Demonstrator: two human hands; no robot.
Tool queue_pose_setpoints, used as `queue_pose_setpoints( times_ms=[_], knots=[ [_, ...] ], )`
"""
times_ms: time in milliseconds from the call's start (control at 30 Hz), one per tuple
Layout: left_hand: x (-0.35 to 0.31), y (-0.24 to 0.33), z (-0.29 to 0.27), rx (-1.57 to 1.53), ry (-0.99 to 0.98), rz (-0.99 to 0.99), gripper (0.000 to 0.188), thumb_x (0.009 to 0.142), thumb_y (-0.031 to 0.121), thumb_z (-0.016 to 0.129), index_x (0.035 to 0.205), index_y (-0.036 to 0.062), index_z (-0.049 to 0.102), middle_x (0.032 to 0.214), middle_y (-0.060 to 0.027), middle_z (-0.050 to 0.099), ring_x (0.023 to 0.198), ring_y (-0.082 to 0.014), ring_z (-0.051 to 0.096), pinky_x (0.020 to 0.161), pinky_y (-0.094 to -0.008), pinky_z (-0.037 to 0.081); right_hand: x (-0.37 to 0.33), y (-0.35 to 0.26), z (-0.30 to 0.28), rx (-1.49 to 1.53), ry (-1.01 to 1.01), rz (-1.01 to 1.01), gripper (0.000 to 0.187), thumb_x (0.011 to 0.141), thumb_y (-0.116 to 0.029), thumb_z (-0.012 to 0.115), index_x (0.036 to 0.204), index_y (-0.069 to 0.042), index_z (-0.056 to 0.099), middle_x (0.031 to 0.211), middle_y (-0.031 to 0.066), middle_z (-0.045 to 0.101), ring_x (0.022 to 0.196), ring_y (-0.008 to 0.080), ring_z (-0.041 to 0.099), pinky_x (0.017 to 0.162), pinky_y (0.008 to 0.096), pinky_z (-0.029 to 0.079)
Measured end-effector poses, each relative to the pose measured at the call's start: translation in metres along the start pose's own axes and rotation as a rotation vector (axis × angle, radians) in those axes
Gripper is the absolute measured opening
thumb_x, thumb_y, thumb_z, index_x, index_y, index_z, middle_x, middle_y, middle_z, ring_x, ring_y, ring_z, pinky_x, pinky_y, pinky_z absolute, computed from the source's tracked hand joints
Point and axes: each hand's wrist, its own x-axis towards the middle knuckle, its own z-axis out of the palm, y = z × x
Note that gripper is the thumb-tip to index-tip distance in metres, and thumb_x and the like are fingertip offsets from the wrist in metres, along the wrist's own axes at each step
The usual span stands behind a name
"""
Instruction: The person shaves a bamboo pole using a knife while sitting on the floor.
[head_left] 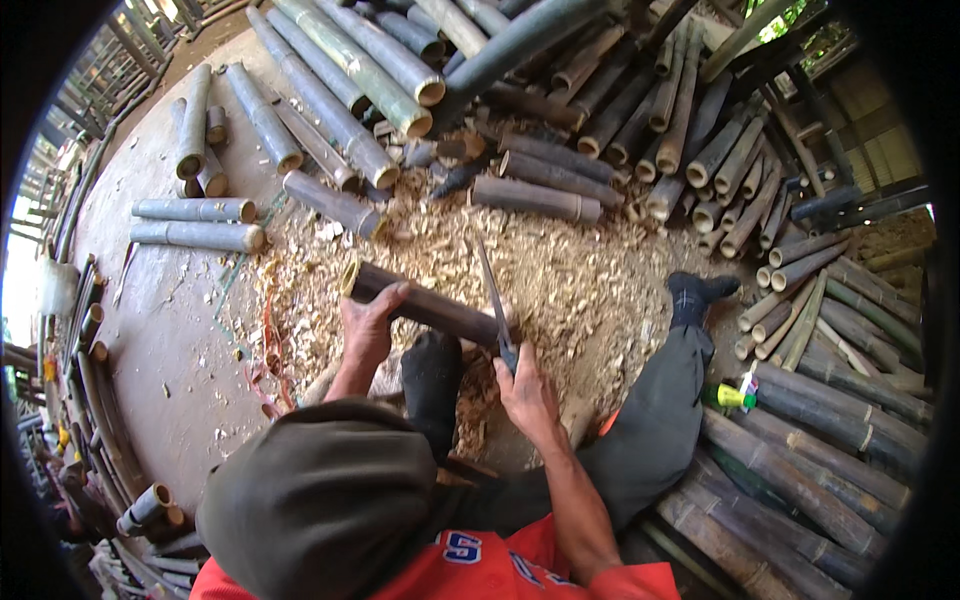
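One dark bamboo section (430,308) slants above wood chips (570,310); left hand (366,328) has fingers wrapped round it near open end. Right hand (532,398): fingers closed on handle of long knife (491,285), blade crossing section near other end, contact unclear. Cut bamboo lengths (535,198) lie beyond.

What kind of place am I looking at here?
Probably a bamboo workshop, perhaps under a roof: bamboo poles lie piled around, pale shavings litter the ground, and the right hand holds a knife beside a cut bamboo piece.
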Motion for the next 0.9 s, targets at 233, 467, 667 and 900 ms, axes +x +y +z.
queue_pose_setpoints(
  times_ms=[233,467,667,900],
  knots=[
    [-0.003,0.012,0.003,0.030,-0.014,-0.078,0.045,0.074,0.012,0.092,0.104,-0.0091,0.066,0.092,-0.0128,0.071,0.083,-0.0189,0.070,0.079,-0.0344,0.059,-0.015,0.012,0.011,0.129,0.097,-0.025,0.032,0.101,-0.026,0.063,0.117,-0.001,0.051,0.082,0.0238,0.070,0.075,0.0455,0.070,0.065,0.0520,0.053],
    [-0.007,0.028,-0.015,0.065,-0.157,-0.099,0.048,0.076,0.007,0.087,0.114,-0.0090,0.061,0.098,-0.0132,0.070,0.086,-0.0217,0.071,0.083,-0.0366,0.060,-0.017,-0.011,-0.015,0.176,0.074,-0.085,0.033,0.100,-0.027,0.064,0.116,0.000,0.052,0.083,0.0225,0.069,0.073,0.0427,0.070,0.065,0.0518,0.052],
    [-0.005,0.020,-0.003,0.069,-0.147,-0.097,0.048,0.077,0.005,0.085,0.116,-0.0067,0.060,0.100,-0.0136,0.069,0.087,-0.0226,0.071,0.082,-0.0394,0.062,0.001,0.022,0.017,-0.071,-0.067,0.099,0.035,0.101,-0.029,0.062,0.117,-0.001,0.050,0.086,0.0251,0.070,0.079,0.0481,0.070,0.068,0.0542,0.055],
    [-0.003,0.011,0.003,0.028,0.127,0.006,0.049,0.074,0.010,0.093,0.108,-0.0086,0.063,0.097,-0.0128,0.071,0.081,-0.0185,0.070,0.078,-0.0340,0.060,-0.010,-0.028,-0.024,0.239,0.222,-0.227,0.031,0.100,-0.023,0.065,0.114,0.000,0.048,0.086,0.0231,0.070,0.075,0.0432,0.071,0.064,0.0485,0.054]
  ],
)
